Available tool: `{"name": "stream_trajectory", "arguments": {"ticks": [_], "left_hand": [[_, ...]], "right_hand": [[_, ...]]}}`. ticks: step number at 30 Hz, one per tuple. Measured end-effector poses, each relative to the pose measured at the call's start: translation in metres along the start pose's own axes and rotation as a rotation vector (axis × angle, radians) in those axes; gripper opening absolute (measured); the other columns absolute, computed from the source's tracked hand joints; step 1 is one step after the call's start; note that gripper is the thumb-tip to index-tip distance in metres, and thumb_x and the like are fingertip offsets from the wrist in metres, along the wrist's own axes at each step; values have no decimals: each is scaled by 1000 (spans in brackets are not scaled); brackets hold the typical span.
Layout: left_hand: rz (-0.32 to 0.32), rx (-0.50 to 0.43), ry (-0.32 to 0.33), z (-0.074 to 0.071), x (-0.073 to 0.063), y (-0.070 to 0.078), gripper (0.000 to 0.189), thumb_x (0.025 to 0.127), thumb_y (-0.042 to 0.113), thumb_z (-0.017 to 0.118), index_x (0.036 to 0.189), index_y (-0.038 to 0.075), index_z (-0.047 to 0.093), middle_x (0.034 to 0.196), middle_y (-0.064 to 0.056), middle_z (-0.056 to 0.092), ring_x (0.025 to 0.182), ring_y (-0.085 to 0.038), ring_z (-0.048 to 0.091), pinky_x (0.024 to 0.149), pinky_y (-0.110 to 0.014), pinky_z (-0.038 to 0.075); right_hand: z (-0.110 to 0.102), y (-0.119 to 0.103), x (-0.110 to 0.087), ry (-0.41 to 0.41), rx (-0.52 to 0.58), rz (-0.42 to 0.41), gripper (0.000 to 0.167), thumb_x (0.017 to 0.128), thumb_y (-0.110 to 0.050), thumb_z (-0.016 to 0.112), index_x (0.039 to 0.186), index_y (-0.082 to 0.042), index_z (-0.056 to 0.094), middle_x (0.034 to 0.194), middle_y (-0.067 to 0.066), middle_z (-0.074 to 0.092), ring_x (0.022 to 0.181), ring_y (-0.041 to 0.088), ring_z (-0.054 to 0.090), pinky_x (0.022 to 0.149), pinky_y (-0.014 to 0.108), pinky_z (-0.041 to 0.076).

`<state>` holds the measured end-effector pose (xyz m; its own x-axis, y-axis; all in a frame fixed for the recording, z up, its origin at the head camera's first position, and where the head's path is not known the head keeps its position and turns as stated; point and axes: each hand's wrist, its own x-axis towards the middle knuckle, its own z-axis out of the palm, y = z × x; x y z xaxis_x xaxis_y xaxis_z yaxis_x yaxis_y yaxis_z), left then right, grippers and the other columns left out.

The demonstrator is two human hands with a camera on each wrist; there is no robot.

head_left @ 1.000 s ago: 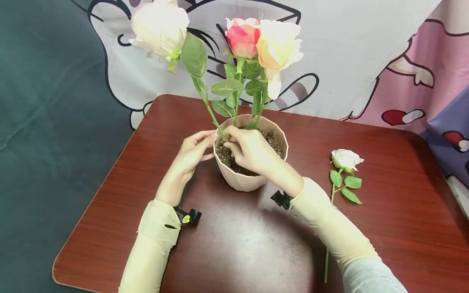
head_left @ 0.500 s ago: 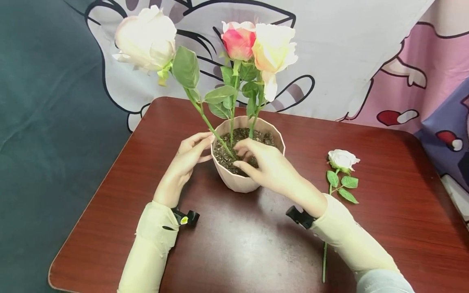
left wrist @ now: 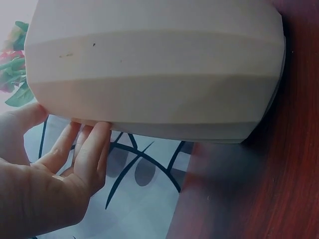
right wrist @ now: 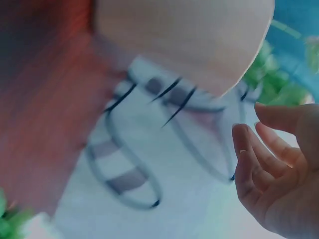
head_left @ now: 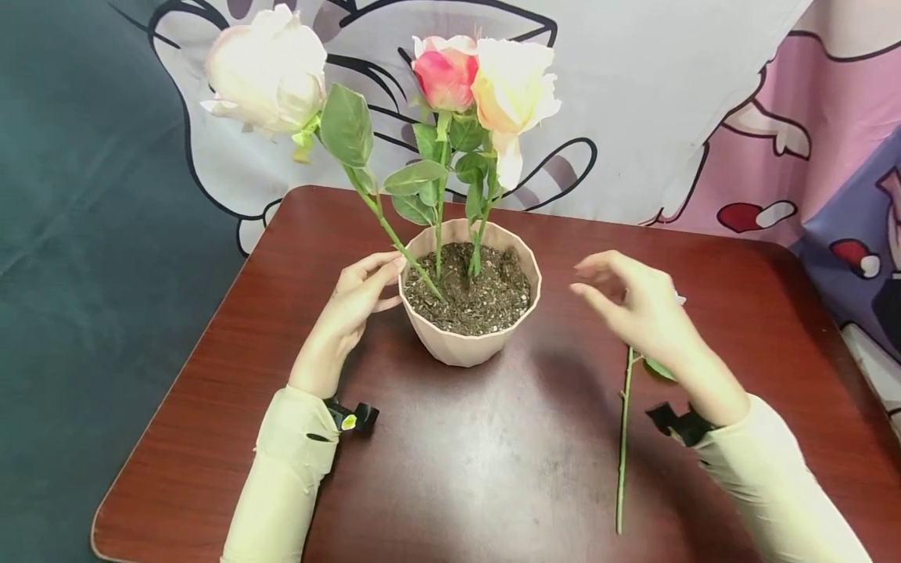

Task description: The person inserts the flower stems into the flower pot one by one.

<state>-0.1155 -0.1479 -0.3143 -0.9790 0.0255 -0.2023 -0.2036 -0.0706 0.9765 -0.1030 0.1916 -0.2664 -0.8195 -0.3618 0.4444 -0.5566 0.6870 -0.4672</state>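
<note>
A faceted, pale pink flower pot point(head_left: 464, 349) filled with dark soil point(head_left: 486, 301) stands on the table. Three artificial roses rise from it: a large white rose point(head_left: 271, 74) leaning left, a pink rose point(head_left: 446, 74) and a cream-yellow rose point(head_left: 514, 86). My left hand point(head_left: 352, 293) rests its fingertips against the pot's left side, thumb at the rim; the left wrist view shows these fingers point(left wrist: 92, 149) extended along the wall. My right hand point(head_left: 640, 309) hovers right of the pot, fingers loosely bent and holding nothing. Beneath it lies another rose, its stem point(head_left: 623, 438) visible, its bloom mostly hidden.
The reddish-brown wooden table point(head_left: 450, 469) has rounded corners. Behind it hangs a white and pink cartoon-print cloth point(head_left: 655, 102), with dark green fabric point(head_left: 91, 234) at the left. A black wrist camera point(head_left: 352, 418) is strapped to the left wrist.
My right hand has let go of the white rose's stem and moved right, out of the pot to over the lying rose. The white rose now leans further left. The left hand stays at the pot.
</note>
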Motion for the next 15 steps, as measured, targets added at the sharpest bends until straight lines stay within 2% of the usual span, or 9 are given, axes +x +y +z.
{"name": "stream_trajectory", "arguments": {"ticks": [4, 9, 12, 15], "left_hand": [[-8, 3, -13, 0, 0, 0, 39, 92, 24, 58, 125, 2, 54, 108, -1, 58, 98, -12, 58, 78, -29, 56], [-22, 9, -22, 1, -2, 0, 38, 93, 22, 57, 124, 2, 54, 108, -2, 58, 98, -12, 58, 79, -30, 55], [-13, 9, -15, 0, -2, 1, 36, 93, 23, 57, 123, 3, 55, 108, 0, 58, 100, -13, 57, 79, -29, 55], [-10, 9, -5, -1, -1, 3, 35, 93, 23, 58, 122, 4, 55, 107, 1, 59, 101, -14, 56, 78, -28, 55]], "right_hand": [[-9, 26, -27, -28, -91, 70, 24, 78, -10, 75, 99, -12, 65, 89, 0, 67, 68, 2, 52, 59, 15, 39], [-12, 49, -65, -116, -138, 219, 21, 81, -20, 73, 100, -14, 64, 82, 1, 69, 64, 1, 58, 56, 23, 43], [-14, 57, -82, -168, -149, 307, 22, 81, -25, 73, 99, -16, 63, 77, 1, 69, 64, 3, 61, 54, 28, 42], [-13, 62, -97, -225, -153, 350, 24, 78, -25, 76, 97, -16, 63, 79, 1, 69, 69, 11, 64, 56, 33, 43]]}}
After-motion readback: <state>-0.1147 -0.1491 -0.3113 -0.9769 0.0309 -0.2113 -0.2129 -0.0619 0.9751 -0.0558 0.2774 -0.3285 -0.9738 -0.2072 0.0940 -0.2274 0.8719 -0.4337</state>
